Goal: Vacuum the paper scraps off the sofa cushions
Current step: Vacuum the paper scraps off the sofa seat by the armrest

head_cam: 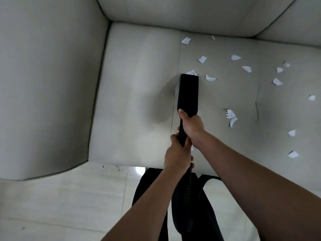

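Observation:
A black flat vacuum nozzle (pixel 188 93) lies on the pale grey sofa seat cushion (pixel 135 101), along the seam between two cushions. Its mouth touches a white paper scrap (pixel 191 72). My right hand (pixel 191 125) grips the nozzle's neck from above. Just behind it, my left hand (pixel 177 155) grips the tube where the ribbed black hose (pixel 181 192) begins. Several white paper scraps (pixel 231 115) are scattered over the cushion right of the nozzle. The cushion left of the seam shows no scraps.
The sofa's left armrest (pixel 48 84) rises at the left and the backrest (pixel 182 13) runs across the top. A light tiled floor (pixel 69 206) lies below the seat's front edge. My dark-trousered legs (pixel 205 214) stand against the sofa front.

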